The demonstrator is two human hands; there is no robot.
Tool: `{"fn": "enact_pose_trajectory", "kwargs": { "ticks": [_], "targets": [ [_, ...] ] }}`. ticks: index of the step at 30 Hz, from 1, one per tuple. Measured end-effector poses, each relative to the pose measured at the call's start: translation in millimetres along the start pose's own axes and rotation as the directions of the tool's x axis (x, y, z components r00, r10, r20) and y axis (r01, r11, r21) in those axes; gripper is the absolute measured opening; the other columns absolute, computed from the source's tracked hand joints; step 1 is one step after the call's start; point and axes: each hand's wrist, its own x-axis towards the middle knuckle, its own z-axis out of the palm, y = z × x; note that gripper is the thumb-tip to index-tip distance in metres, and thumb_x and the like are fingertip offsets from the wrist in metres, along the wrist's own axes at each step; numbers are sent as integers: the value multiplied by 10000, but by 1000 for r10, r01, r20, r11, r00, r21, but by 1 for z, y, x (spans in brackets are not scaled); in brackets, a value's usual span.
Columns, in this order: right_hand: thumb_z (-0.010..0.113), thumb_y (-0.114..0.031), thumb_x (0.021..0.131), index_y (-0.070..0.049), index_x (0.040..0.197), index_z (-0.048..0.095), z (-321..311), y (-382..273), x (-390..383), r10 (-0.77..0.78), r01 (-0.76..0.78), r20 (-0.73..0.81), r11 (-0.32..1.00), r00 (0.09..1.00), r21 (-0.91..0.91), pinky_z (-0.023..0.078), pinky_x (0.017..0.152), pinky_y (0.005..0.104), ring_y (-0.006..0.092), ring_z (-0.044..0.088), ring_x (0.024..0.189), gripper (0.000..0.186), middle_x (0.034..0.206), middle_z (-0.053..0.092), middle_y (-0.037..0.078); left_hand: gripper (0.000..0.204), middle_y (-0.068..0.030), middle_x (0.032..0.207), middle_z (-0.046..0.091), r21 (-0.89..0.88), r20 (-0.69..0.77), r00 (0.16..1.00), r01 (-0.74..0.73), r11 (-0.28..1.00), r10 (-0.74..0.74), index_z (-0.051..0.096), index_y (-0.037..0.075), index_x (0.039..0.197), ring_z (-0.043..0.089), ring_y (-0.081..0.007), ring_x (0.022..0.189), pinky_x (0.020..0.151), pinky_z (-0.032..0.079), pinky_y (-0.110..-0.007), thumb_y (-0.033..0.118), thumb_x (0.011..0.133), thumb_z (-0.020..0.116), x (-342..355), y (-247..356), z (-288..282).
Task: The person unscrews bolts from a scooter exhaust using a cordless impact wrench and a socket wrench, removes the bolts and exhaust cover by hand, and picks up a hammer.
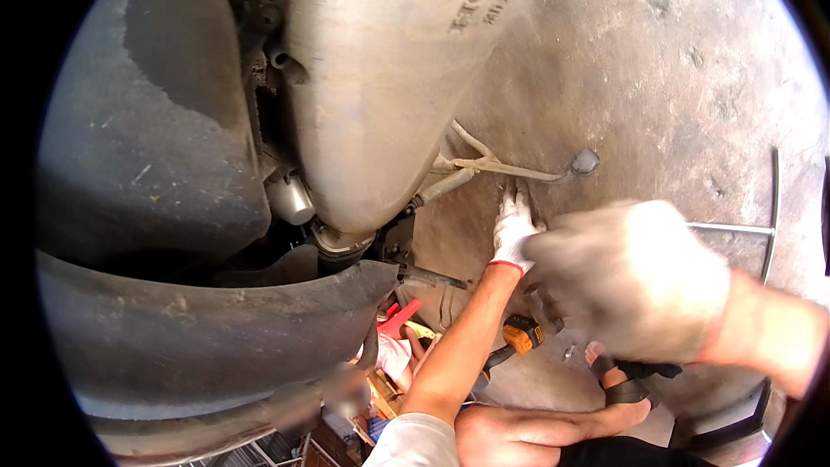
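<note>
My left hand, in a white work glove with a red cuff, reaches away from me with its fingers stretched out. Its fingertips are beside the thin metal stand of a scooter, and I cannot tell whether they touch it. The stand ends in a dark rubber foot. Much closer to me is my right hand, also gloved, smeared by motion, so its fingers cannot be made out. Beyond it shows a T-shaped metal bar, partly hidden behind the glove; any grip on it cannot be seen.
A large pale metal cover and dark body panels of the scooter fill the left side. An orange-and-black power tool stands near my left forearm. A sandalled foot rests on the stained concrete floor. Mixed items crowd the lower left.
</note>
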Motion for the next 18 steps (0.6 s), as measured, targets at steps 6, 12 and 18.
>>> {"fn": "enact_pose_trajectory", "kwargs": {
  "ticks": [6,12,18],
  "targets": [
    [587,-101,817,-33,1368,528,75,-34,89,-95,91,47,993,994,81,542,593,438,336,685,712,558,785,664,146,801,-198,1595,261,-34,68,990,123,992,-121,333,64,1518,321,-396,1437,1142,389,-412,136,797,675,2,12,5],
    [565,-103,805,-44,1415,515,96,-44,112,-123,131,117,989,986,-66,562,659,428,338,711,757,615,790,702,176,804,-205,1566,302,-67,-56,996,72,995,-76,341,56,1509,336,-401,1428,1148,389,-407,135,785,680,-3,0,-2],
    [568,-92,786,-19,1361,543,105,-43,105,-70,70,-3,996,998,-63,568,683,449,367,705,771,580,793,696,197,744,-196,1559,315,-164,-8,997,79,983,-82,336,57,1513,353,-378,1419,1154,372,-402,178,839,628,-5,4,1]
  ]
}}
